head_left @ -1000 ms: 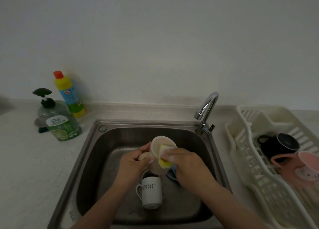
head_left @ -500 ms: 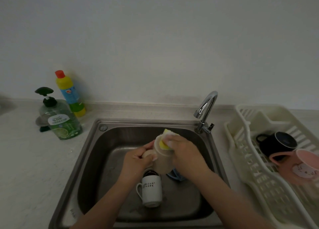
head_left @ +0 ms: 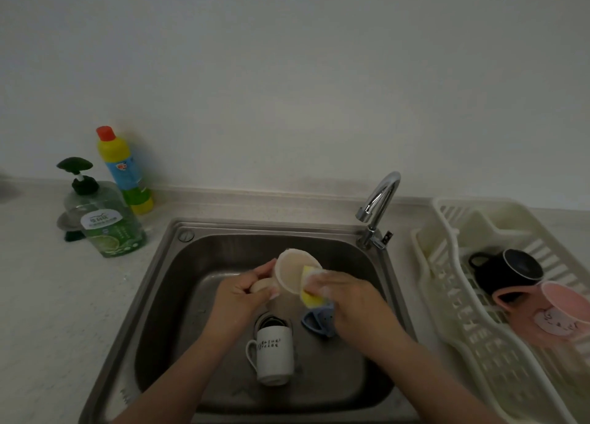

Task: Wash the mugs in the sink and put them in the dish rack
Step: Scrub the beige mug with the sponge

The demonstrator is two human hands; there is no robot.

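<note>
Left hand (head_left: 242, 291) gripped the beige ceramic mug (head_left: 292, 275) by its handle over the steel sink (head_left: 166, 296). Right hand (head_left: 348, 299) pinched a yellow sponge (head_left: 309, 291) against its rim

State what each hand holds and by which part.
Left hand grips the beige mug by its handle. Right hand pinches the yellow sponge at its upper end, against the mug's rim.
</note>
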